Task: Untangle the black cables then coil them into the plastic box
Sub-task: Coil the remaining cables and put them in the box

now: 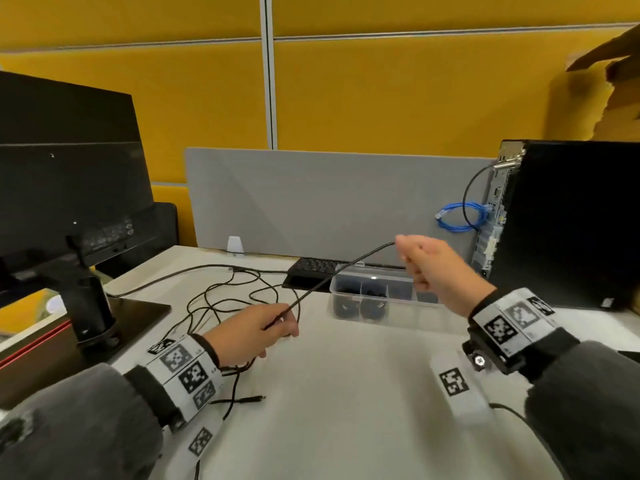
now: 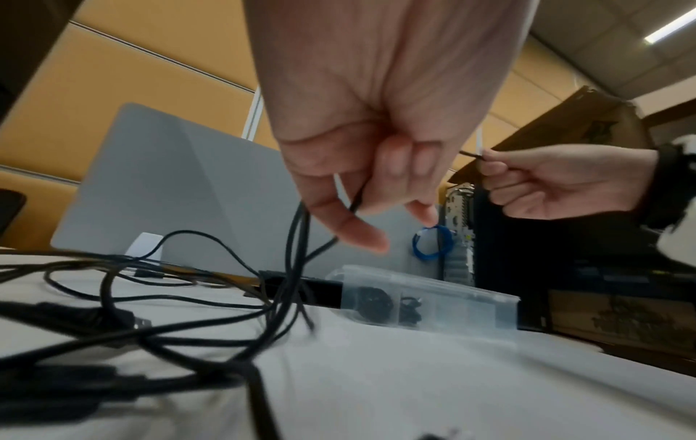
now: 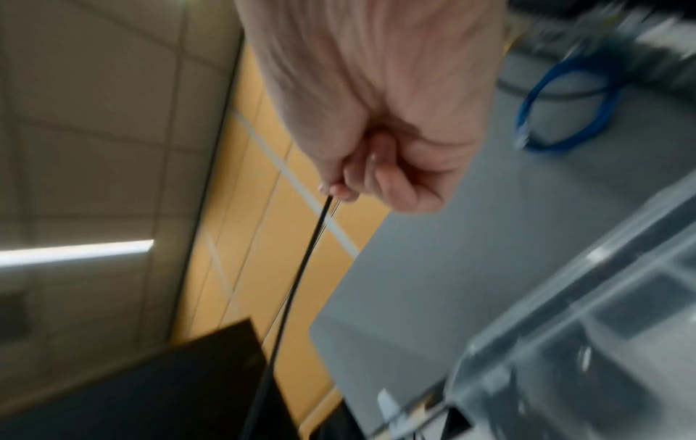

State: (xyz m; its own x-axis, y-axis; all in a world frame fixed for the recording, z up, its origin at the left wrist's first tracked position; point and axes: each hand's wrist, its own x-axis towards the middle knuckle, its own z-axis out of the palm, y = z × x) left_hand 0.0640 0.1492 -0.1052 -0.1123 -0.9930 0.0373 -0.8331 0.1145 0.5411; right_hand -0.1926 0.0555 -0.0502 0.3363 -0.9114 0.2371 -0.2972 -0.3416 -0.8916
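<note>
A black cable (image 1: 337, 275) runs taut through the air between my two hands. My left hand (image 1: 256, 329) grips it low over the white desk; in the left wrist view my left hand (image 2: 361, 190) curls round the cable (image 2: 297, 238), which hangs down to the tangle. My right hand (image 1: 429, 268) pinches the other end higher up, above the clear plastic box (image 1: 374, 299). The right wrist view shows my right hand (image 3: 361, 178) pinching the cable (image 3: 301, 268). A loose tangle of black cables (image 1: 228, 292) lies left of the box, whose compartments hold dark coiled items.
A monitor (image 1: 65, 188) on a stand is at the left. A black computer tower (image 1: 568, 223) with a blue cable loop (image 1: 460, 216) stands at the right. A grey divider panel (image 1: 329, 199) and a black keyboard (image 1: 315, 266) sit behind the box.
</note>
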